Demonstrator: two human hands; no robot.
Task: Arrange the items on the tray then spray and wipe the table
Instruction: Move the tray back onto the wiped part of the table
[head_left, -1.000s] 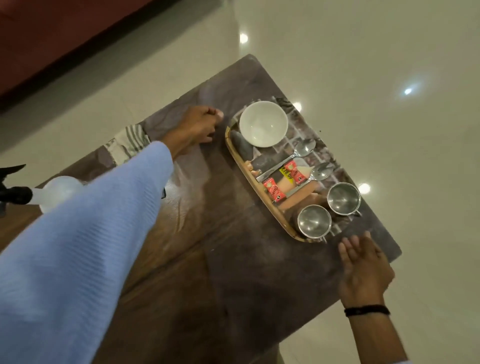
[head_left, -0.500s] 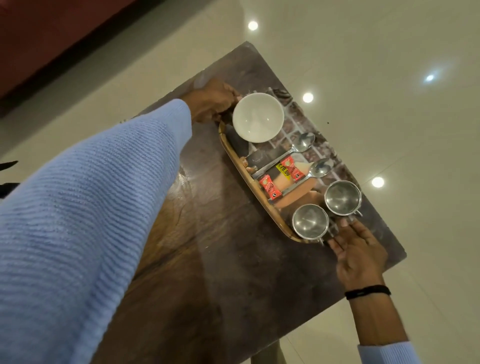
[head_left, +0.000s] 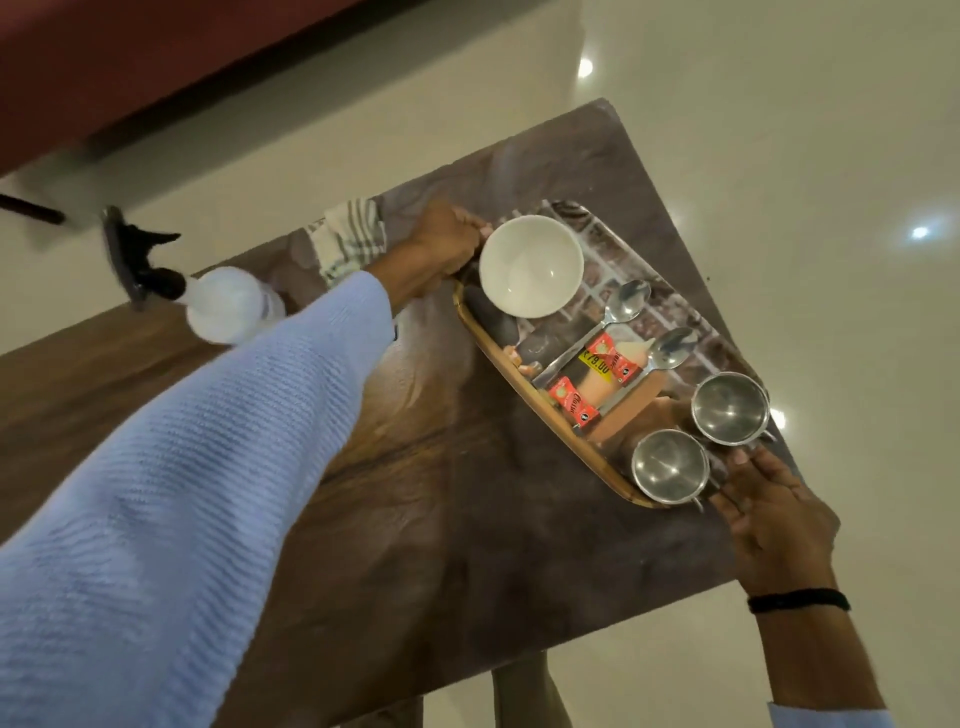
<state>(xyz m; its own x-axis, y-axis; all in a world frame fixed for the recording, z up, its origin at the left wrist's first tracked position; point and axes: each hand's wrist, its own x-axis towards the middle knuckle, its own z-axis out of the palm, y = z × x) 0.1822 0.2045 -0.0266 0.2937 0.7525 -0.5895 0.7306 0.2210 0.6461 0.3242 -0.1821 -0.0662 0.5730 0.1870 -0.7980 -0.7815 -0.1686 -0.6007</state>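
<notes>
- Head view: we look down on a dark wooden table (head_left: 415, 519) standing on a pale glossy floor (head_left: 779, 130).
- The tray (head_left: 491, 345), oblong with a wooden rim and a printed base, lies at the table's right side, running from the far end towards the near corner.
- On the tray's far end sits a white bowl (head_left: 530, 265), upright and empty.
- Two metal spoons (head_left: 626, 301) lie side by side in the middle, bowls pointing right, with red sachets (head_left: 569, 408) beside and under their handles.
- Two steel cups (head_left: 670, 465) stand upright at the near end, close together.
- Our left hand (head_left: 447, 244), reaching out of a light blue sleeve (head_left: 182, 493), has its fingers curled over the tray's far end, just beside the bowl, gripping it.
- Our right hand (head_left: 774, 519), with a black band (head_left: 797, 600) at the wrist, lies with fingers straight against the tray's near end, touching it by the cups; whether the thumb hooks beneath, we cannot tell.
- A white spray bottle (head_left: 228, 304) with a black trigger head stands at the table's left, partly behind the sleeve.
- A striped cloth (head_left: 348, 239) lies on the far edge, just left of our left hand.
</notes>
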